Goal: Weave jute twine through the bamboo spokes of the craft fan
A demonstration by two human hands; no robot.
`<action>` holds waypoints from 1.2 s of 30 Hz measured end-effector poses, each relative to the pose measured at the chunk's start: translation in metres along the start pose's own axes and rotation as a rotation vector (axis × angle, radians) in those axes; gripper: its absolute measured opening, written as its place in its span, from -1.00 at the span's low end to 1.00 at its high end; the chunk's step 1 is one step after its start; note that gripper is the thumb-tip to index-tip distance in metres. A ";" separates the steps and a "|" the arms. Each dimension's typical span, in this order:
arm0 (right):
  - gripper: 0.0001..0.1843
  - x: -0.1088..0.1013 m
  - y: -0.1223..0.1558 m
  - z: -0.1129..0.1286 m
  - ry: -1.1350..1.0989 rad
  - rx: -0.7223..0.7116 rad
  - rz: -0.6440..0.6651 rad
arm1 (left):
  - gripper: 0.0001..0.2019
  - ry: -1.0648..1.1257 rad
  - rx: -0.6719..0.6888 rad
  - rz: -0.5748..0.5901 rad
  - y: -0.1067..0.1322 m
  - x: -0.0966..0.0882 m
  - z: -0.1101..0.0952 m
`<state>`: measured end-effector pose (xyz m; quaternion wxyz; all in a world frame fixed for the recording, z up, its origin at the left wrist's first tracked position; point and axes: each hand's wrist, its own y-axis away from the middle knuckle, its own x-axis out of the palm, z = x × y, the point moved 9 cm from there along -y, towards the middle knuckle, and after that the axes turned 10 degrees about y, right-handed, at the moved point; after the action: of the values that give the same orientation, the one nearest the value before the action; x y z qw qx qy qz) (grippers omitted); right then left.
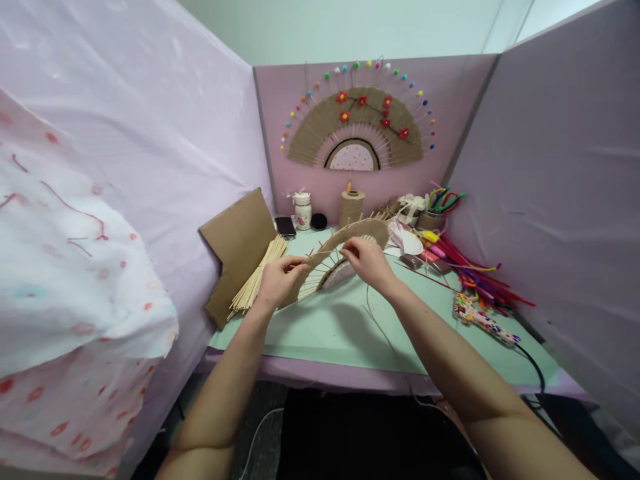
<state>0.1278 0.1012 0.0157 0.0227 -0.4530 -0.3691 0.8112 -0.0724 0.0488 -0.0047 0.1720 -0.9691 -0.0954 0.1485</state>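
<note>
A half-round fan [379,233] of thin sticks woven with tan twine stands tilted over the table between my hands. My left hand [281,281] is closed at the fan's left side, thumb and fingers pinching its woven edge. My right hand [369,261] is held in a pinch in front of the fan, on a thin strand of twine. A loose length of twine [373,310] hangs below that hand and runs down past the table's front edge. Bare sticks show in the fan's inner part, above a pale half-round base [339,275].
Left of the fan lie a bundle of sticks [259,277] and folded cardboard [239,243]. Behind stand a twine spool [351,208] and a white bottle [303,212]. Pipe cleaners [475,270] and a patterned glue gun [483,319] lie right. A finished fan [320,127] hangs on the back panel.
</note>
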 end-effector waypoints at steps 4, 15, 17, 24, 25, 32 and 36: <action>-0.87 0.010 0.005 -0.002 -0.100 0.052 0.042 | -0.81 0.051 0.004 -0.028 -0.005 -0.003 0.007; -0.83 0.037 0.008 -0.006 -0.220 0.140 0.083 | -0.72 0.154 -0.022 0.006 -0.006 -0.024 0.042; -0.83 0.039 0.008 -0.007 -0.220 0.155 0.086 | -0.71 0.187 0.006 -0.110 -0.005 -0.027 0.049; -0.86 0.042 0.011 -0.006 -0.248 0.129 0.127 | -0.66 0.222 0.091 -0.303 -0.009 -0.027 0.063; -0.86 0.042 0.013 -0.005 -0.244 0.115 0.136 | -0.67 0.221 0.095 -0.323 -0.010 -0.028 0.063; -0.74 0.003 0.062 -0.028 -0.032 -0.027 0.130 | -0.73 0.269 0.116 -0.370 -0.022 -0.033 0.061; -0.73 -0.049 0.109 -0.100 0.175 0.147 0.147 | -0.76 0.250 0.172 -0.432 -0.024 -0.039 0.064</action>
<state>0.2646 0.0616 -0.0480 0.0284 -0.5450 -0.2712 0.7928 -0.1327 0.0815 -0.0435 0.2920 -0.9190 -0.2649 -0.0048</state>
